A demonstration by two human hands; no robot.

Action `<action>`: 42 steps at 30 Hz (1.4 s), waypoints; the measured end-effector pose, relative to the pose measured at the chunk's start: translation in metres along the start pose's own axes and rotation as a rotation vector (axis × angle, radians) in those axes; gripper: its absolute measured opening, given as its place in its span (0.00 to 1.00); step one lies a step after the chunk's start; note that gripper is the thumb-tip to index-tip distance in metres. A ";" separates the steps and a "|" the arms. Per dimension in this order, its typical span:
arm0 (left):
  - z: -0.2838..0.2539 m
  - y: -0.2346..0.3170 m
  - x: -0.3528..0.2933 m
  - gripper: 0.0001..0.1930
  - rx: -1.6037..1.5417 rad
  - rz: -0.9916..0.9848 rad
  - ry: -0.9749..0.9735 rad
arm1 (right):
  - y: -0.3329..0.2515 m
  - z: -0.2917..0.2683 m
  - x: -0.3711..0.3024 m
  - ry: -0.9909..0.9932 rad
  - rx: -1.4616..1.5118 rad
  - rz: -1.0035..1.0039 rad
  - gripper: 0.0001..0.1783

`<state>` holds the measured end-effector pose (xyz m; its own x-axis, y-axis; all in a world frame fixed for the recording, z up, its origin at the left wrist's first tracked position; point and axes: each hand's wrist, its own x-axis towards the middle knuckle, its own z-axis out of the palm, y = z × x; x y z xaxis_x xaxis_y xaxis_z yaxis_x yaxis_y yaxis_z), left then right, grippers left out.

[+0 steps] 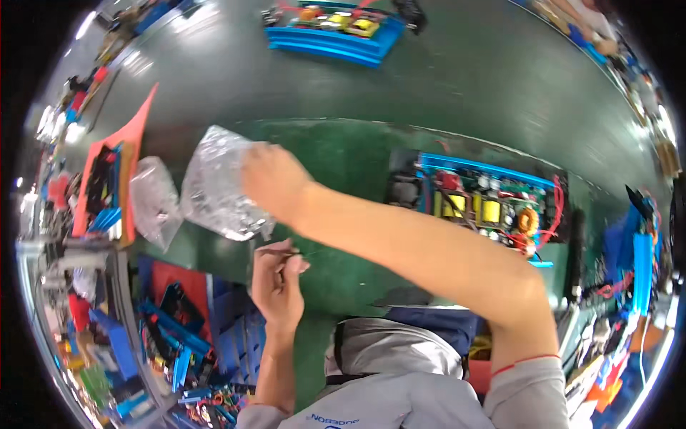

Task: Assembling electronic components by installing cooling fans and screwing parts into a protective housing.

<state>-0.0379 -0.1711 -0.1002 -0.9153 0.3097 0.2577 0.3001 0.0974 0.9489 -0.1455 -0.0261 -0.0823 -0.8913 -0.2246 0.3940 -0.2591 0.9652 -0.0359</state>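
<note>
My right hand (275,182) reaches across to the left and lies over the right side of a clear, crinkled plastic bag (220,187). Its fingers are blurred and partly hidden, so I cannot see whether they grip anything. Below it, nearer to me, my left hand (279,284) has its fingers curled and the thumb drawn toward them. Something small and dark shows at its fingertips, too small to name. A second clear plastic bag (156,200) lies just left of the first. To the right of my right forearm is a circuit board (475,207) with yellow transformers, a copper coil and red wires in a blue metal housing.
Another blue-housed circuit board (332,39) sits at the far side of the green bench (343,154). An orange-red bin (132,154) with dark and blue parts stands at the left. Lower left, a red and blue crate (229,322) stands beside blue metal parts.
</note>
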 end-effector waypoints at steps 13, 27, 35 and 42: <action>-0.005 0.003 0.007 0.10 -0.078 -0.161 0.063 | 0.013 -0.093 -0.056 0.406 0.570 0.023 0.16; 0.121 0.096 0.011 0.13 -0.503 -0.347 -0.575 | 0.020 -0.196 -0.297 0.415 0.947 1.133 0.11; 0.149 0.109 -0.013 0.13 -0.364 -0.273 -0.622 | 0.022 -0.197 -0.327 0.533 0.966 1.152 0.10; 0.155 0.118 -0.015 0.08 -0.168 -0.103 -0.580 | 0.081 -0.211 -0.355 0.681 0.521 1.038 0.12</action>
<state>0.0528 -0.0175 -0.0202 -0.6272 0.7759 0.0670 0.1282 0.0180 0.9916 0.2286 0.1602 -0.0314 -0.4387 0.8314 0.3409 0.1716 0.4499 -0.8764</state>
